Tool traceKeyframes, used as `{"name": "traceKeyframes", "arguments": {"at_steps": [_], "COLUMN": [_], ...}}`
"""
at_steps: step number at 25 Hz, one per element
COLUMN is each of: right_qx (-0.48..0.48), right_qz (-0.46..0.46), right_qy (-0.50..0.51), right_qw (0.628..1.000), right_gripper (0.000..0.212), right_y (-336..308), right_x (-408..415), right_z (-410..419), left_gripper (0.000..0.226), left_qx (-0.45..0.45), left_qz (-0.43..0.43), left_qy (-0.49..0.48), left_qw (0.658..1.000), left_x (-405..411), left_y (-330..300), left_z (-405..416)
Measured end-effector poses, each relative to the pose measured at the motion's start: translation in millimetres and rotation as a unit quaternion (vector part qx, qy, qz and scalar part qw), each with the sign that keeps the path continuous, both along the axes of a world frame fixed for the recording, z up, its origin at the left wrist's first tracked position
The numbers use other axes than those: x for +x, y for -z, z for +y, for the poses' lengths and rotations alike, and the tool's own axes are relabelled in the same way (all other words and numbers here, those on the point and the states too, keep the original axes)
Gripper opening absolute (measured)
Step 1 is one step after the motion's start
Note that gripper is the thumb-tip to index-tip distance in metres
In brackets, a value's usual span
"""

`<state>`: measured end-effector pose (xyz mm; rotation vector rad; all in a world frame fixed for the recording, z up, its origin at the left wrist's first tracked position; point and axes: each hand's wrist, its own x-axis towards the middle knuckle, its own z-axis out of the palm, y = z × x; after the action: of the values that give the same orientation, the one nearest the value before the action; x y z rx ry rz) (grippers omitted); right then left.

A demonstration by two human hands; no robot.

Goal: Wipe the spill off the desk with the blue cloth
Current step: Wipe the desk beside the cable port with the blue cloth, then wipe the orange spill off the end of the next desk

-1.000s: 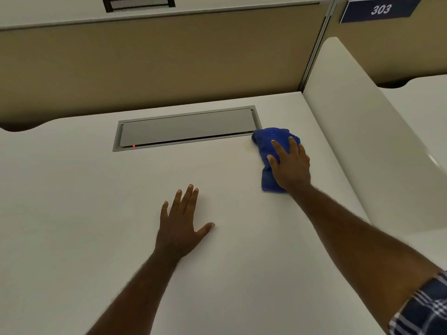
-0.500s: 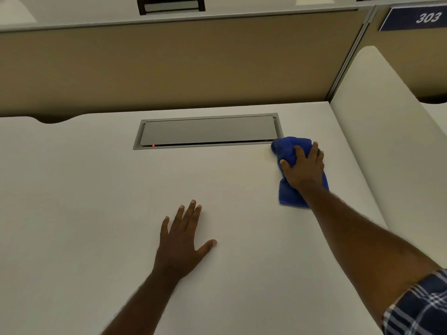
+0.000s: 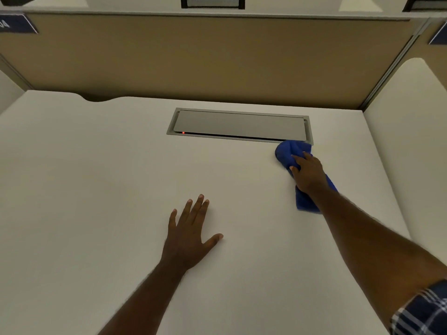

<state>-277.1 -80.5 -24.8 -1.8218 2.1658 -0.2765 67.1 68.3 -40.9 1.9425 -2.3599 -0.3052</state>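
Wiping looks under way: at right of centre the right hand presses down, grasping the bunched blue cloth against the pale surface beside the grey hatch, the left hand lies flat and released, and I can't make out any spill.

One view only: your head cam, wide-angle, looking forward and steeply down onto the table. Close range, both forearms enter from the bottom edge. Partition wall fills the top, side divider at right.
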Motion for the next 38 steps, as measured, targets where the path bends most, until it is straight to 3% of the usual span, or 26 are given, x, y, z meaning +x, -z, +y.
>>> {"name": "traceKeyframes", "arguments": {"at_steps": [7, 12, 20, 23, 26, 29, 34, 38], "right_qx": [0.101, 0.026, -0.007, -0.009, -0.018, -0.045, 0.001, -0.014], "right_qz": [-0.025, -0.129, -0.196, -0.237, -0.222, -0.171, -0.23, -0.237], "right_qy": [-0.108, -0.16, -0.242, -0.23, -0.282, -0.371, -0.395, -0.469], "right_qw": [0.989, 0.978, 0.95, 0.944, 0.933, 0.912, 0.889, 0.851], "right_gripper": [0.037, 0.025, 0.027, 0.018, 0.02, 0.038, 0.022, 0.026], "right_y": [-42, -69, -91, -96, -95, -94, -79, -63], "right_x": [40, 133, 318, 382, 439, 495, 594, 664], "right_z": [16, 64, 130, 149, 159, 166, 162, 157], "left_gripper": [0.085, 0.087, 0.093, 0.091, 0.092, 0.092, 0.091, 0.092], "left_qx": [-0.014, -0.045, -0.05, -0.077, -0.073, -0.059, -0.035, 0.002], "left_qz": [-0.008, -0.008, -0.018, -0.028, -0.018, -0.011, -0.011, -0.015], "left_qy": [-0.043, -0.097, -0.181, -0.216, -0.25, -0.28, -0.352, -0.416], "left_qw": [0.999, 0.994, 0.982, 0.973, 0.965, 0.958, 0.935, 0.909], "left_x": [60, 135, 276, 323, 362, 397, 452, 491], "left_y": [-19, -34, -67, -76, -78, -73, -55, -37], "left_z": [40, 86, 173, 202, 223, 237, 246, 244]}}
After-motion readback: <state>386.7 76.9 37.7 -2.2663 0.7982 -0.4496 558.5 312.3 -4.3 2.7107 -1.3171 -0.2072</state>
